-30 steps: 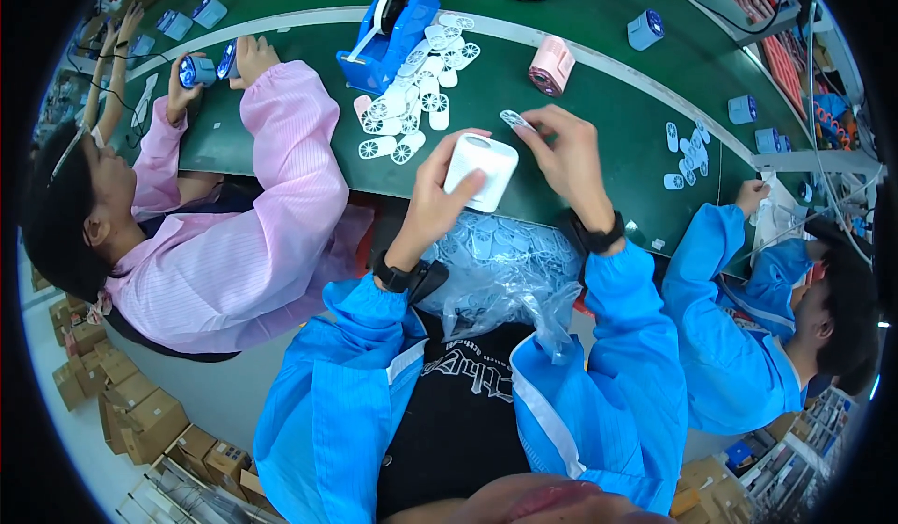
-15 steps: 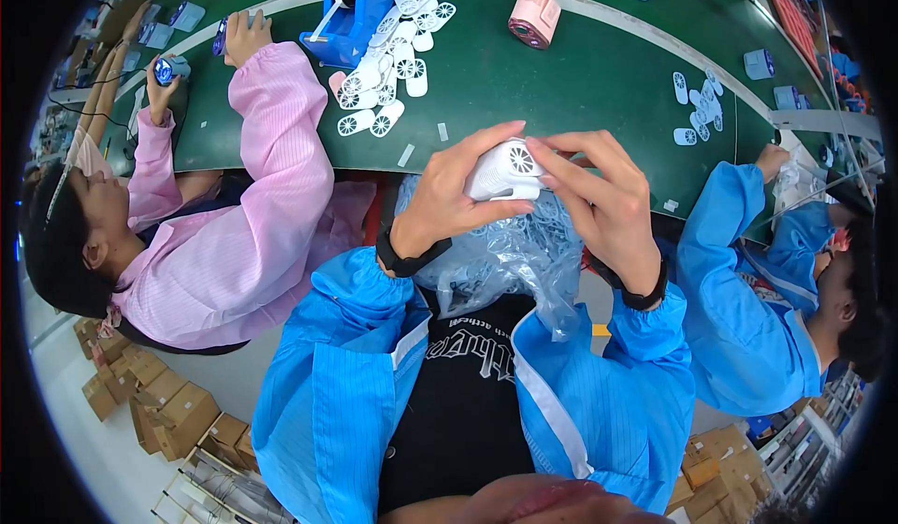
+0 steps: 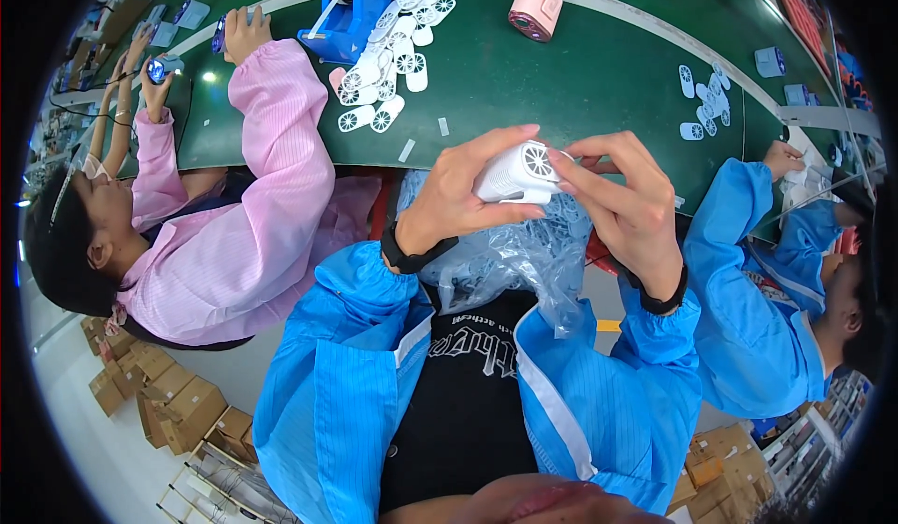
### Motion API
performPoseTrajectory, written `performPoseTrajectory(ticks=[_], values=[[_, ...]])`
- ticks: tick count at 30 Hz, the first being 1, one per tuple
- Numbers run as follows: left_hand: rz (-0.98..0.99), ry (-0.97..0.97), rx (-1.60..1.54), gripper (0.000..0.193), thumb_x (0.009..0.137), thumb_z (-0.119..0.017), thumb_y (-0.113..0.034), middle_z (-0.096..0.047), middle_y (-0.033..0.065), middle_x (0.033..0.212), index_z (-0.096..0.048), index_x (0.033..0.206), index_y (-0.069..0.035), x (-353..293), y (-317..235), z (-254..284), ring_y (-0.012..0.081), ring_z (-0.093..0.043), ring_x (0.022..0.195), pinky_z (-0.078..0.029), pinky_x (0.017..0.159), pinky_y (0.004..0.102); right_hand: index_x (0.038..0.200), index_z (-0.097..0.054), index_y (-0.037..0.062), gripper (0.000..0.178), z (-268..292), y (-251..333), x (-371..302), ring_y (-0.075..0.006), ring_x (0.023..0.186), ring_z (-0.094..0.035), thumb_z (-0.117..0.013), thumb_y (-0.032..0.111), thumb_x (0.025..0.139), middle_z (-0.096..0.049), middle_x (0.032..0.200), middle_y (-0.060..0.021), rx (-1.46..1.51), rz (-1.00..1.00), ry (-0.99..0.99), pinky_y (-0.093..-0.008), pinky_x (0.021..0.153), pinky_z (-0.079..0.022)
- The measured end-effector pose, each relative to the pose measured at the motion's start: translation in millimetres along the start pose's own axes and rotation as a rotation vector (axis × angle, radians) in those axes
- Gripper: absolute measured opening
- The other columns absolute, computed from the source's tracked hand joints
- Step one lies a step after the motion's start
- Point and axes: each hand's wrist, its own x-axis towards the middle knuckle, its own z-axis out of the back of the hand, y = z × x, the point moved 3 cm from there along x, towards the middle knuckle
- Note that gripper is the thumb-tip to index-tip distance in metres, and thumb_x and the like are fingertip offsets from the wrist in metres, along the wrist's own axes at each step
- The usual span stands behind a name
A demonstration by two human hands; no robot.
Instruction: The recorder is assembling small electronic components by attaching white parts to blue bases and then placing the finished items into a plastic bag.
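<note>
Between the two hands, above the lap: one small white fan housing (image 3: 517, 175) with a round spoked grille facing outward. Left hand (image 3: 458, 195), fingers curled round the housing's near side, thumb beneath it, holding it firmly. Right hand (image 3: 625, 201), fingers pinched narrow on the grille end of the same housing, touching its rim. Directly below both hands: a crumpled clear plastic bag (image 3: 510, 260), lying against the blue smock. Both wrists carry a black band. Beyond the fingers: green tabletop (image 3: 580, 84) edged with a pale stripe. Up and to the left of the left hand's fingers: a heap of white grille parts (image 3: 388, 65), beside a blue tape dispenser (image 3: 351, 5). Straight beyond the housing: a pink fan unit (image 3: 535, 7), standing apart. Up and to the right of the right hand's fingers: a smaller scatter of white grilles (image 3: 706, 103). Left side: a person in a pink smock (image 3: 243, 234), hands on small blue items. Right side: a person in a blue smock (image 3: 748, 309).
</note>
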Motion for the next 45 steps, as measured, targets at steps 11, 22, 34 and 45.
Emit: performPoseTrajectory(ticks=[11,22,34,45], values=[[0.136,-0.157,-0.196,0.051,0.094,-0.080,-0.022,-0.069,0.0187,0.121,-0.059,0.135,0.000,20.8,-16.3,-6.2,0.0273,-0.070,0.107,-0.057,0.090,0.0390,0.140,-0.064,0.0001,0.089,-50.6,-8.1,-15.5,-0.0394,0.115,-0.071,-0.101,0.021,0.061,-0.073,0.127,-0.0202,0.094,-0.004,-0.269,-0.0457,0.098,-0.059],[-0.263,-0.369,-0.258,0.065,0.101,-0.061,-0.050,-0.063,0.0297,0.120,-0.048,0.135,0.004,18.0,-14.6,-6.8,0.0375,-0.066,0.108,-0.054,0.095,0.0495,0.136,-0.063,-0.0058,0.098,-53.2,-5.6,-12.4,-0.0428,0.118,-0.074,-0.104,0.028,0.053,-0.073,0.128,-0.0268,0.122,0.095,-0.242,-0.0452,0.099,-0.061],[-0.216,-0.366,-0.211,0.053,0.105,-0.057,-0.046,-0.063,0.0310,0.118,-0.046,0.128,0.000,14.2,-10.3,-7.9,0.0380,-0.066,0.108,-0.055,0.094,0.0505,0.136,-0.064,-0.0026,0.096,-56.5,-12.4,-7.9,-0.0420,0.122,-0.071,-0.104,0.028,0.054,-0.071,0.129,-0.0259,0.162,-0.011,-0.153,-0.0430,0.101,-0.060],[-0.123,-0.505,-0.094,0.048,0.104,-0.061,-0.027,-0.059,0.0244,0.136,-0.051,0.139,0.003,41.9,-1.8,-11.5,0.0362,-0.062,0.123,-0.051,0.104,0.0484,0.134,-0.058,0.0040,0.069,-11.9,-10.4,22.8,-0.0346,0.110,-0.069,-0.087,0.013,0.072,-0.069,0.112,-0.0148,0.116,-0.392,-0.150,-0.0426,0.087,-0.059]])
